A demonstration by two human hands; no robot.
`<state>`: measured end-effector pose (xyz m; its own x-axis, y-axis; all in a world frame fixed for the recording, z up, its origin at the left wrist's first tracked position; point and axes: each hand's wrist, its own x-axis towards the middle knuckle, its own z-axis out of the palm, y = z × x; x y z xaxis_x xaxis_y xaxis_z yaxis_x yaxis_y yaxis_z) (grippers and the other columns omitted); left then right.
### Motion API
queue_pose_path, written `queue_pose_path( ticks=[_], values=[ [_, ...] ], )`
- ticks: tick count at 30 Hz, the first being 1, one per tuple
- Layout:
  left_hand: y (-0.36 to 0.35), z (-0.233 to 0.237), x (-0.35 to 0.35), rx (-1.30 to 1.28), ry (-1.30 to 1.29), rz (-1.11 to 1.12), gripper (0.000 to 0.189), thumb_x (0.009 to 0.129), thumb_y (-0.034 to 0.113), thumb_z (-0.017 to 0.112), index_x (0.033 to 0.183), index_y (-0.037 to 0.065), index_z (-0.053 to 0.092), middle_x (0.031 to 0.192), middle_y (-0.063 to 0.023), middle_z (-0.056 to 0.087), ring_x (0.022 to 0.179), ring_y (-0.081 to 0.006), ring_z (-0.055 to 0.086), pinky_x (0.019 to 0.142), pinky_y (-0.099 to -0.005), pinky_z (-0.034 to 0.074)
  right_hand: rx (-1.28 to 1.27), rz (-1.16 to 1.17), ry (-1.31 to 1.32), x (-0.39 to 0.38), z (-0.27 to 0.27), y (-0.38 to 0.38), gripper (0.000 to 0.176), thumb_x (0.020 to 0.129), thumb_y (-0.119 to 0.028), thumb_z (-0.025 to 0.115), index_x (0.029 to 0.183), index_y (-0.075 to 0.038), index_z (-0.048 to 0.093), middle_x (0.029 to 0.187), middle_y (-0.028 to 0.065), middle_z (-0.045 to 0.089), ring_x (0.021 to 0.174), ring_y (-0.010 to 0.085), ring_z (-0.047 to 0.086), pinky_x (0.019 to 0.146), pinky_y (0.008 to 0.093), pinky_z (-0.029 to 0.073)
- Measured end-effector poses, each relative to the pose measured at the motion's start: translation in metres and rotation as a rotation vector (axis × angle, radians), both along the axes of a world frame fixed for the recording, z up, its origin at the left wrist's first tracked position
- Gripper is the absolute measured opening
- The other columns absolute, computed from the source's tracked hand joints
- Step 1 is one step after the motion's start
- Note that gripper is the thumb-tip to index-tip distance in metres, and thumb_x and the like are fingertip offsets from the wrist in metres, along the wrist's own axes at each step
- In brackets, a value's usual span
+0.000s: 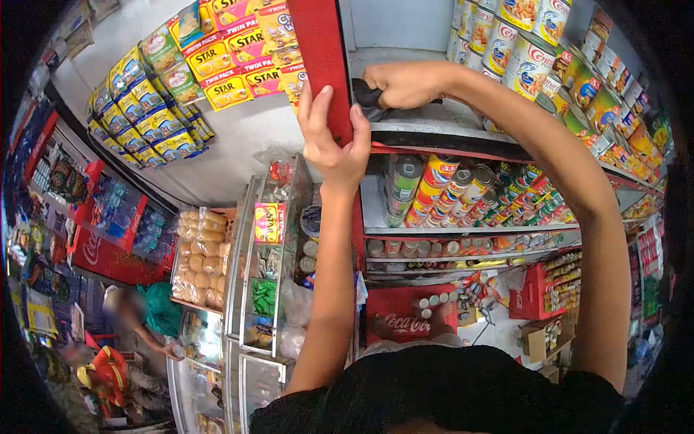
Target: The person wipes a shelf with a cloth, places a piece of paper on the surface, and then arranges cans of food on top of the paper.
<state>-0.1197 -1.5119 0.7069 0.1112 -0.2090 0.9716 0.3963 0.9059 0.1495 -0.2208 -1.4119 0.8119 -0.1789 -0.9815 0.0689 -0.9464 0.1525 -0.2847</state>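
Note:
My left hand (334,145) rests against a red post (325,69) at the side of the shelving, fingers stretched out and thumb apart. My right hand (408,85) is closed around a dark cloth (366,94), bunched against the inner corner of the upper shelf (448,129) beside the post. Part of the cloth is hidden by my fingers. Along the same shelf, to the right, stand stacked white-labelled cans (526,64).
Below are shelves of cans (441,189) and a red Coca-Cola crate (397,318). Seasoning packs (231,54) hang on the left wall. A glass display case (264,289) and bagged bread buns (201,260) stand lower left. People (130,311) are beyond the counter.

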Motion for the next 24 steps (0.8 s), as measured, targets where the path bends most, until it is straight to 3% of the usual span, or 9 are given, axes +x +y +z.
queue_pose_path(
  ticks=[2,4,8,11,13,15,19,21,24],
  values=[
    [-0.003,0.000,-0.001,-0.026,0.007,0.034,0.047,0.073,-0.001,0.064,0.117,-0.003,0.046,0.114,-0.0223,0.051,0.109,-0.0379,0.049,0.091,-0.0414,0.040,-0.055,0.070,0.016,0.001,0.004,-0.002,0.019,0.065,-0.006,0.047,0.074,0.008,0.054,0.061,0.0174,0.055,0.056,0.0233,0.052,0.051,0.0387,0.040],
    [-0.003,0.002,0.000,-0.049,0.025,0.042,0.045,0.071,-0.002,0.065,0.113,-0.002,0.049,0.113,-0.0231,0.052,0.106,-0.0399,0.050,0.088,-0.0425,0.041,0.215,0.033,0.034,0.000,0.011,-0.004,0.010,0.066,-0.002,0.051,0.071,0.006,0.049,0.061,0.0075,0.052,0.059,0.0156,0.046,0.054,0.0329,0.038],
    [-0.005,0.000,-0.001,-0.061,0.034,0.036,0.046,0.071,-0.002,0.066,0.114,0.000,0.049,0.112,-0.0235,0.053,0.104,-0.0412,0.052,0.085,-0.0432,0.046,0.141,0.049,-0.044,-0.007,0.004,-0.003,0.004,0.066,0.000,0.050,0.067,0.003,0.047,0.055,-0.0004,0.044,0.054,0.0109,0.040,0.048,0.0305,0.034],
    [-0.009,0.001,-0.002,-0.096,0.044,0.028,0.046,0.070,-0.001,0.066,0.114,0.000,0.049,0.112,-0.0252,0.053,0.102,-0.0416,0.053,0.082,-0.0428,0.048,0.050,0.011,-0.081,-0.002,0.003,0.003,0.009,0.064,-0.002,0.048,0.066,0.007,0.049,0.053,0.0044,0.043,0.052,0.0146,0.042,0.048,0.0338,0.036],
    [-0.009,0.001,-0.002,-0.079,0.039,0.016,0.047,0.070,-0.001,0.067,0.113,0.001,0.049,0.112,-0.0272,0.052,0.101,-0.0419,0.054,0.079,-0.0422,0.050,0.211,0.008,-0.129,-0.007,0.007,-0.001,0.012,0.065,-0.003,0.048,0.071,0.007,0.051,0.057,0.0069,0.049,0.055,0.0155,0.044,0.050,0.0335,0.038],
    [-0.012,0.000,-0.006,-0.091,0.080,0.055,0.048,0.067,0.003,0.068,0.113,0.008,0.054,0.120,-0.0268,0.048,0.092,-0.0377,0.060,0.066,-0.0371,0.052,0.148,0.016,-0.137,-0.012,0.002,0.000,0.013,0.065,-0.003,0.048,0.074,0.007,0.051,0.060,0.0080,0.052,0.057,0.0156,0.045,0.051,0.0331,0.039],
    [-0.014,0.002,-0.004,-0.098,0.069,0.060,0.047,0.067,0.004,0.068,0.112,0.008,0.054,0.120,-0.0266,0.048,0.091,-0.0371,0.060,0.065,-0.0361,0.052,0.144,-0.053,0.042,0.000,0.008,0.004,0.012,0.071,-0.002,0.049,0.081,0.003,0.052,0.068,0.0032,0.051,0.065,0.0131,0.044,0.057,0.0295,0.039],
    [-0.014,0.002,-0.003,-0.111,0.094,0.058,0.047,0.067,0.005,0.069,0.112,0.008,0.054,0.120,-0.0260,0.049,0.090,-0.0364,0.060,0.064,-0.0355,0.052,0.038,0.014,-0.017,-0.006,0.001,0.006,0.010,0.065,-0.002,0.048,0.071,0.006,0.050,0.057,0.0041,0.051,0.055,0.0152,0.044,0.051,0.0327,0.038],
    [-0.016,0.003,0.001,-0.113,0.078,0.042,0.048,0.067,0.005,0.069,0.112,0.008,0.053,0.120,-0.0252,0.049,0.090,-0.0357,0.061,0.066,-0.0365,0.052,0.082,0.000,-0.047,-0.003,0.004,0.006,0.010,0.067,-0.004,0.049,0.072,0.005,0.051,0.057,0.0033,0.050,0.055,0.0141,0.044,0.050,0.0328,0.038]
  ],
)
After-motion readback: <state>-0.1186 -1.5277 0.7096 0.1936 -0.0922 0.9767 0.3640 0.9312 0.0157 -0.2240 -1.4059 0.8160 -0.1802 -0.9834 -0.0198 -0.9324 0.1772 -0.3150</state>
